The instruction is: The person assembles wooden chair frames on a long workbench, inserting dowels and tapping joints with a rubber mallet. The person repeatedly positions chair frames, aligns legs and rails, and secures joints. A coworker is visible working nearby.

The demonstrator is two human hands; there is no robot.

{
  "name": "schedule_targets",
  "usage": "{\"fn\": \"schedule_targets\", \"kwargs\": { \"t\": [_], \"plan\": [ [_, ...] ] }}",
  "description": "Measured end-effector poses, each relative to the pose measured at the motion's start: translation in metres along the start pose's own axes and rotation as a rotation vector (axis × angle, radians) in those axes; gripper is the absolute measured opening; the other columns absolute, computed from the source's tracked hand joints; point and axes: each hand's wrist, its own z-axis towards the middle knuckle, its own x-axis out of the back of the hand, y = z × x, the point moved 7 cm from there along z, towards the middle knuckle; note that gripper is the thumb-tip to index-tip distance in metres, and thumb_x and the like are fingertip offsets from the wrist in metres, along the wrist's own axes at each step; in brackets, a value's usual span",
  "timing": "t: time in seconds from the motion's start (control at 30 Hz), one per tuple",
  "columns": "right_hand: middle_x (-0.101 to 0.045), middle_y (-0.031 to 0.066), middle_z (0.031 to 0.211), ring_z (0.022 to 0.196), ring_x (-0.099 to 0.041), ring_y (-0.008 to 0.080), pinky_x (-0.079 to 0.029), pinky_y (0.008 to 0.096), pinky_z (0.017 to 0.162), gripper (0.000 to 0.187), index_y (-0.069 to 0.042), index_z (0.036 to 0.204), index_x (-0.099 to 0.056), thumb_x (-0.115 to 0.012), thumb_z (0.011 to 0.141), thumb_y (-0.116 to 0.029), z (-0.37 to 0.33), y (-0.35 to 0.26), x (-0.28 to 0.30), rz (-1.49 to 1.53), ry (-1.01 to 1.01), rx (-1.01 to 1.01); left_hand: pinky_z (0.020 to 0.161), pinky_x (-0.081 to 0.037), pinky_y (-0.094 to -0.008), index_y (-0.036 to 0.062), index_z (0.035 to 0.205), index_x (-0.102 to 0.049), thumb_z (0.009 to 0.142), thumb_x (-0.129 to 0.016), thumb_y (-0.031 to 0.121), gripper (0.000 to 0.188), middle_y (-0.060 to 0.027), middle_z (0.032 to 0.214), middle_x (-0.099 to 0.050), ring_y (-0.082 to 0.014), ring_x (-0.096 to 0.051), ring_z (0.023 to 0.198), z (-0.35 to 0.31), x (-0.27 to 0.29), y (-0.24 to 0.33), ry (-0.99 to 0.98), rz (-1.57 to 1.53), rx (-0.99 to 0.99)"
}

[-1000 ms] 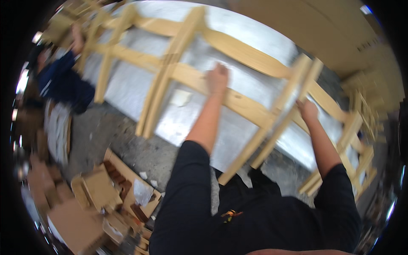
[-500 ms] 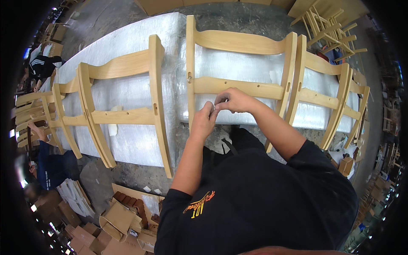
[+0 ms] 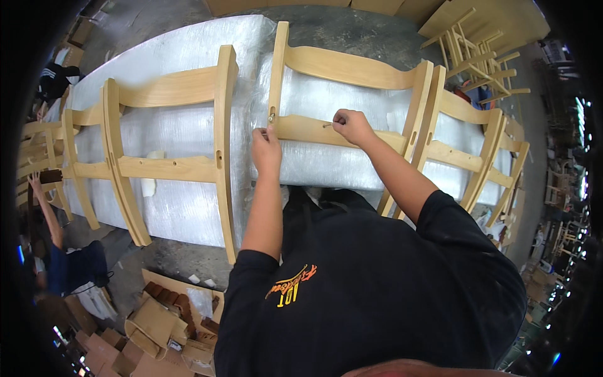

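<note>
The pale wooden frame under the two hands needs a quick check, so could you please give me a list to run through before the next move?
1. Wooden frame lying on the wrapped surface: ok.
2. Metal fitting visible at the left post: ok.
3. Left hand near that fitting: ok.
4. Right hand pinching a small thin piece at the lower rail: ok.
5. Piece seated in the rail: cannot tell.
6. Fitting tight: cannot tell.

Wooden chair frames and cardboard boxes show a furniture workshop.
</note>
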Motion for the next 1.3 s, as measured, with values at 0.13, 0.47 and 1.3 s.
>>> {"fn": "schedule_targets", "kwargs": {
  "t": [0.13, 0.47, 1.3],
  "plan": [
    [-0.073, 0.0175, 0.085, 0.076, -0.071, 0.0298, -0.056, 0.0369, 0.072, 0.017, -0.001, 0.094, -0.071, -0.070, 0.084, -0.014, 0.004, -0.012, -0.006, -0.146, -0.033, -0.027, 0.081, -0.052, -0.0515, -0.0004, 0.103, -0.064, 0.101, -0.050, 0.047, 0.049, -0.0233, 0.099, -0.071, -0.0444, -0.068, 0.094, 0.032, -0.013, 0.004, -0.137, 0.066, 0.121],
    [-0.070, 0.0268, 0.089, 0.085, -0.068, 0.0430, -0.054, 0.0526, 0.079, 0.037, 0.001, 0.092, -0.072, -0.060, 0.095, -0.034, 0.012, -0.027, -0.031, -0.716, -0.192, -0.042, 0.084, -0.055, -0.0538, 0.0038, 0.108, -0.068, 0.098, -0.053, 0.029, 0.031, -0.0228, 0.105, -0.071, -0.0404, -0.069, 0.099, 0.054, -0.023, 0.000, -0.271, 0.165, 0.158],
    [-0.073, 0.0228, 0.101, 0.095, -0.071, 0.0391, -0.057, 0.0478, 0.082, 0.039, -0.002, 0.097, -0.075, -0.058, 0.097, -0.036, 0.000, -0.062, -0.029, -0.875, -0.330, 0.191, 0.082, -0.058, -0.0466, 0.0029, 0.113, -0.064, 0.088, -0.060, 0.010, 0.026, -0.0218, 0.112, -0.068, -0.0374, -0.070, 0.101, 0.027, 0.015, 0.047, -0.270, 0.354, -0.037]
  ]
}}
